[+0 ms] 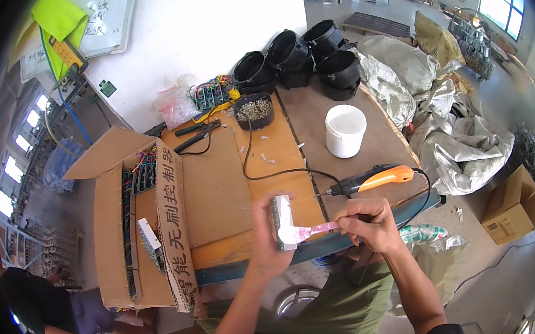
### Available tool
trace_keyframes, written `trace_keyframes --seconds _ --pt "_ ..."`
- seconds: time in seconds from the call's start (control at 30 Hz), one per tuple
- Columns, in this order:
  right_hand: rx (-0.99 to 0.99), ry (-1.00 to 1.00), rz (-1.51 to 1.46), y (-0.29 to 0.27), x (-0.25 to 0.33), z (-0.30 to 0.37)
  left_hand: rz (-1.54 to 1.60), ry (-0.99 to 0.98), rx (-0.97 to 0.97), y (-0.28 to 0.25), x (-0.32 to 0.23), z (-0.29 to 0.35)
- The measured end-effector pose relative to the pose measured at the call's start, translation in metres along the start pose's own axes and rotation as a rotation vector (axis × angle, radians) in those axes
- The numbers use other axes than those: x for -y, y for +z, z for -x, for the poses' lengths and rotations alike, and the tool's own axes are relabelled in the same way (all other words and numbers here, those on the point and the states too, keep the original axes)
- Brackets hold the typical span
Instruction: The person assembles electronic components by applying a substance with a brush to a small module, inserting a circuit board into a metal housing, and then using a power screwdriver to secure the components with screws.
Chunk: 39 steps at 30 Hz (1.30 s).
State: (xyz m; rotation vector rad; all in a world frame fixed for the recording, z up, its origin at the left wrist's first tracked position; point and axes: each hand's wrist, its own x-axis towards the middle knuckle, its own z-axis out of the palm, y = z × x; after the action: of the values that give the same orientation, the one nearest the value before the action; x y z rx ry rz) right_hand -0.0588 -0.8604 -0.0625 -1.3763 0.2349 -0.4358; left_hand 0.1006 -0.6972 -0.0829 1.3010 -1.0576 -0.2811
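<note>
My left hand [265, 241] grips a narrow green circuit board [283, 220] with a white face, held over the table's front edge. In my right hand [371, 223] is a thin pink stick [322, 228], pinched between thumb and fingers. White paste covers the stick's far end, which touches or nearly touches the lower part of the board's white face. An orange and black electric screwdriver [379, 178] lies just beyond my right hand. Farther back stands a white plastic bucket [345, 132]; its contents cannot be made out.
An open cardboard box [101, 235] with wired boards stands at left. Black round housings [339, 74] and a black bowl [258, 126] of small screws sit at the back. A cable [260, 178] crosses the table. Sacks [462, 153] lie at right; another person [36, 299] is at lower left.
</note>
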Motion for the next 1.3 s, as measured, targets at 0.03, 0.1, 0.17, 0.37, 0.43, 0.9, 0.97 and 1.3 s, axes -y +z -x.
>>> trace_keyframes --seconds 0.03,0.1,0.17,0.37,0.43,0.9,0.97,1.3 --pt "0.013 -0.007 0.009 0.000 0.002 0.002 -0.018 -0.004 -0.001 0.001 0.001 0.000" --pt "0.040 -0.022 0.026 -0.002 0.007 0.004 -0.055 -0.012 -0.004 0.001 0.003 0.001" --pt "0.026 -0.065 0.050 -0.005 0.010 0.000 -0.038 0.007 0.019 0.003 0.000 -0.001" --pt "-0.081 -0.160 0.117 -0.015 0.009 -0.021 -0.007 -0.054 0.077 0.003 -0.007 0.003" --pt "-0.102 -0.159 0.119 -0.016 0.011 -0.025 -0.022 -0.068 0.067 0.003 -0.009 0.006" --pt "0.005 -0.062 0.015 -0.001 -0.006 0.005 -0.039 0.032 0.044 -0.002 0.001 0.008" --pt "0.014 -0.067 0.009 -0.001 -0.004 0.009 -0.046 -0.004 0.016 0.002 0.002 0.007" --pt "-0.629 -0.270 0.435 -0.105 0.036 -0.082 -0.017 -0.044 0.019 -0.004 -0.012 0.005"
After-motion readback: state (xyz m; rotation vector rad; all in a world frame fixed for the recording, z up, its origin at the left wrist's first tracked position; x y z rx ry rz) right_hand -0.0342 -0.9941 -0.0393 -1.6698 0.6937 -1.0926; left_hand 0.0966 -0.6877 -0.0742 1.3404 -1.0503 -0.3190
